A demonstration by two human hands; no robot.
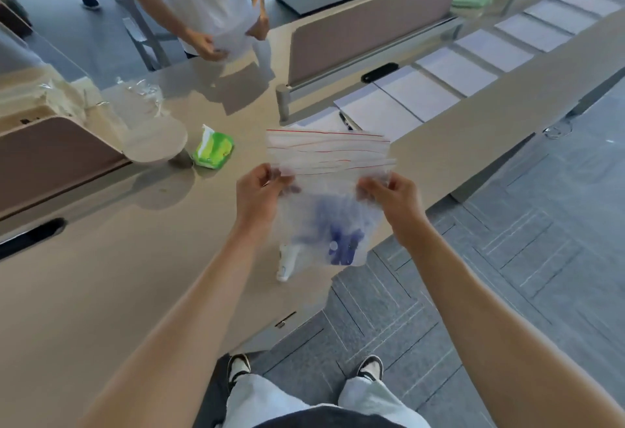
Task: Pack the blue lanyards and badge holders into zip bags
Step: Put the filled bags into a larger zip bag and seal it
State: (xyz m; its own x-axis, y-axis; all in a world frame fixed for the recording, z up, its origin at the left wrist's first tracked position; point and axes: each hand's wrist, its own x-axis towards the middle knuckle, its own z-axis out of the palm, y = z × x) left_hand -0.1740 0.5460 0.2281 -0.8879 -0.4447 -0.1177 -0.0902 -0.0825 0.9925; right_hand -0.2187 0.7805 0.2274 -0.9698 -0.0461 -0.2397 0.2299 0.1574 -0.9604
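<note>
A clear zip bag (324, 221) with blue lanyards (340, 241) bunched low inside (blurred) hangs in the air over the desk (118, 258) edge, behind a fanned stack of red-striped zip bags (328, 151). The left hand (258, 190) and right hand (389, 201) pinch its upper corners, arms stretched forward
</note>
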